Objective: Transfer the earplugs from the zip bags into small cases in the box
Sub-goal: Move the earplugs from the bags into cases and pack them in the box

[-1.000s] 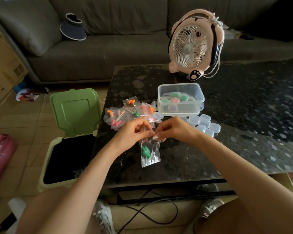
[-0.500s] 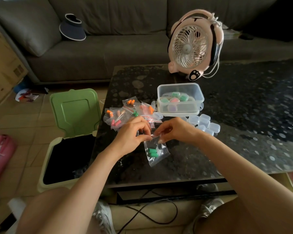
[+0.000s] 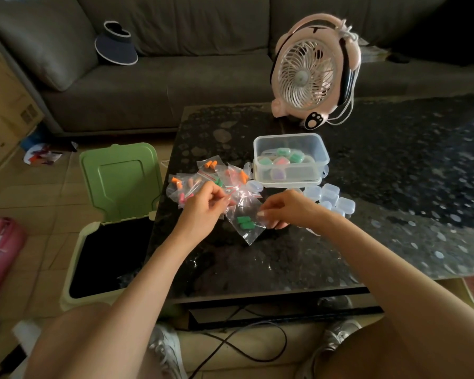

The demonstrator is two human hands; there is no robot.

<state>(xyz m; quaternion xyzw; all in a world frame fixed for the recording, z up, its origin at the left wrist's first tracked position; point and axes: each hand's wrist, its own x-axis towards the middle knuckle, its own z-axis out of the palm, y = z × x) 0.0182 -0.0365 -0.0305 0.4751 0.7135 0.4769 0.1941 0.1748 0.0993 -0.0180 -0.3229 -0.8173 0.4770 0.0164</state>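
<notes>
Since a second ago the zip bag [image 3: 251, 236] of green earplugs [image 3: 245, 222] has swung from hanging upright to slanting over the near table [image 3: 285, 265], with the left hand [image 3: 203, 207] and right hand [image 3: 286, 209] each pinching its mouth, probably prising it open.

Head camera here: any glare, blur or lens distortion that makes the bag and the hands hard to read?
Head view: wide-angle bending bows the sofa and table edges; daylight glare whitens the table's right side; the frame's borders are smeared; the bin inside is black shadow; in the middle, the zip bag, its green earplugs and the left hand and right hand pinching it read clearly.
</notes>
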